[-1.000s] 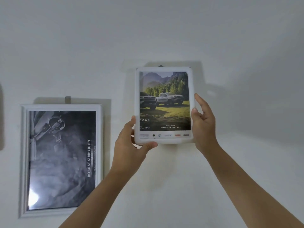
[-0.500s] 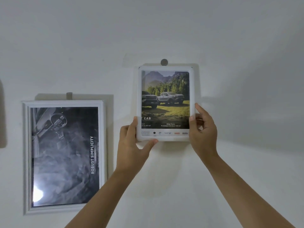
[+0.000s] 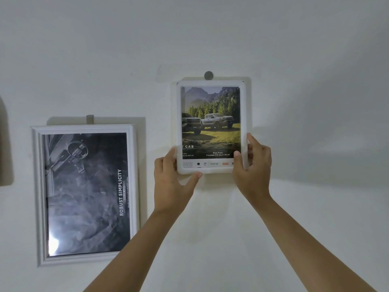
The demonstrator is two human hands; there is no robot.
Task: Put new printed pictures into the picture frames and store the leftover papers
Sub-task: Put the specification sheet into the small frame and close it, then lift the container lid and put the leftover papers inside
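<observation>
Small white picture frame (image 3: 210, 170) is held flat against the white wall (image 3: 294, 60), upright, gripped at its lower part by both hands. Left hand (image 3: 171, 184) holds the lower left corner: thumb hooked under the bottom edge, fingers curled round the left side rail. Right hand (image 3: 252, 171) holds the lower right corner: thumb pressed on the front of the frame over the print's corner, fingers wrapped round the right side rail. Both grips are closed on the frame; neither hand is spread wide.

Print inside the frame (image 3: 210, 123) shows two pickup trucks on grass before pine trees and mountains, with the letters "CAB" and a row of small logos below. Top edge of the frame sits just beneath a round grey wall hook (image 3: 208, 75); whether the frame hangs on it cannot be told.

Left of this and lower on the wall hangs a larger white frame (image 3: 84, 128), from a grey rectangular hook (image 3: 89, 119). It carries a dark grey print reading "ROBUST SIMPLICITY" sideways, with a bright glare spot near its lower left corner. The two frames are apart, not touching.
</observation>
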